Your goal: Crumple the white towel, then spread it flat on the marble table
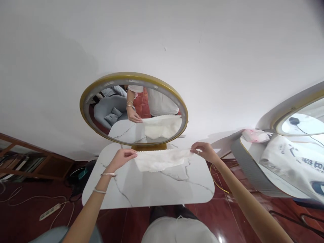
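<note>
A thin white cloth (162,160) with a finely scalloped top edge is stretched between my two hands over the marble-patterned table (141,192). My left hand (124,158) pinches its upper left corner between thumb and fingers. At the upper right corner, my right hand (204,151) has the cloth pinched the same way. The lower part hangs down toward the tabletop; whether it touches there I cannot tell. Behind it, an oval gold-rimmed mirror (134,111) on a gold base reflects the cloth and one hand.
A second table (265,172) at the right carries a printed white bag (296,165), a pink-and-white packet (255,135) and another mirror (301,118). On the red floor at the left lie a power strip (50,211) and cables. A wooden shelf (54,165) stands against the wall.
</note>
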A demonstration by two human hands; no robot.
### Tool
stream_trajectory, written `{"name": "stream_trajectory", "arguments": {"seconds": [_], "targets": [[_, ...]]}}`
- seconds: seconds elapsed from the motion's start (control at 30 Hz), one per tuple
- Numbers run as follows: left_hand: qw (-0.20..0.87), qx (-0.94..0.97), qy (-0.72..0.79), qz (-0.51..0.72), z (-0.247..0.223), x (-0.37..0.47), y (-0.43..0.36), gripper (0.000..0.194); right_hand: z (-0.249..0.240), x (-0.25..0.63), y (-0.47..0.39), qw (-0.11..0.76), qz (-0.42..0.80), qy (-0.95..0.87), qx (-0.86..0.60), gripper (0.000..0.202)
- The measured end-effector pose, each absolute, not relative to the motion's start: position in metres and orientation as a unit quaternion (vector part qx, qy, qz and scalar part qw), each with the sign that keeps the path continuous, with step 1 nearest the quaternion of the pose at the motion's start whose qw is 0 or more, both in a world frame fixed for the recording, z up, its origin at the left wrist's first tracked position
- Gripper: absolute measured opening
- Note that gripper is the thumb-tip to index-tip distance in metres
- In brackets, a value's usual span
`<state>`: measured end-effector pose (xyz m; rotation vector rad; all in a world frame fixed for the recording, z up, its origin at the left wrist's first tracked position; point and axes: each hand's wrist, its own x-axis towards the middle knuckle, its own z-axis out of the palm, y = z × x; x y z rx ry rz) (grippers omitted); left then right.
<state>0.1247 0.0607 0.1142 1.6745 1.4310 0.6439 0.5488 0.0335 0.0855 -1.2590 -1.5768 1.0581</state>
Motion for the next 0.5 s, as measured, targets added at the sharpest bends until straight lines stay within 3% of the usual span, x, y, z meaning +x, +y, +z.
{"name": "stream_trajectory", "arguments": {"seconds": [0.17, 0.33, 0.5], "targets": [[0.378, 0.693, 0.554, 0.264, 0.145, 0.145, 0.051, 0.039, 0.112, 0.565, 0.017, 0.444, 0.437, -0.617, -0.481, 0.042], [0.313, 0.758, 0.537, 0.197, 0.179, 0.162, 0.044, 0.032, 0.135, 0.584, 0.004, 0.456, 0.431, -0.626, -0.464, 0.039], [0.287, 0.778, 0.536, 0.161, 0.202, 0.178, 0.036, 0.029, 0.158, 0.604, -0.008, 0.428, 0.429, -0.636, -0.478, 0.04]]}}
